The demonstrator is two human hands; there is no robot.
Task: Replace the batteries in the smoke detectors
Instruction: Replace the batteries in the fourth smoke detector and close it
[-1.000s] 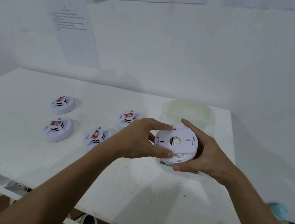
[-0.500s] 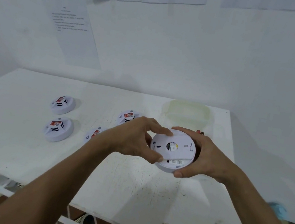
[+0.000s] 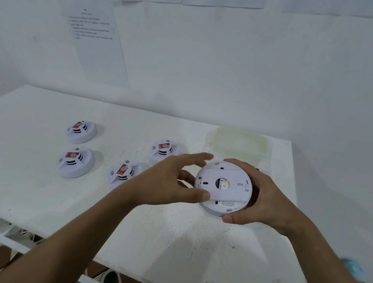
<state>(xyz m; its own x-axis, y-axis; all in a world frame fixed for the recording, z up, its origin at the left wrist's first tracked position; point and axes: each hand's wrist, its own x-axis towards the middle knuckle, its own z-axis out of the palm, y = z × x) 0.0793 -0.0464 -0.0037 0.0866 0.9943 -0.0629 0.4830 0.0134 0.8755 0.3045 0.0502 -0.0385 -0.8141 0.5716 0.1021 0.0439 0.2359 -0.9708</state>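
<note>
A round white smoke detector (image 3: 231, 193) is held just above the white table (image 3: 24, 188), its back plate with a small centre hole facing me. My right hand (image 3: 262, 201) grips it from the right, fingers over the top rim and thumb under the lower rim. My left hand (image 3: 168, 183) holds its left rim, thumb on the lower left edge and index finger at the top left. Several more white detectors with red labels lie face up on the table, among them one at the far left (image 3: 80, 131) and one by my left wrist (image 3: 123, 172).
A translucent plastic container (image 3: 239, 145) stands at the back of the table behind the held detector. Paper sheets (image 3: 99, 37) hang on the white wall. The table's right edge lies close to my right forearm. Tiled floor and a white rail show below the front edge.
Both hands have shifted round the detector's rim and tilted its back plate a little more toward me. The detectors on the table have stayed put.
</note>
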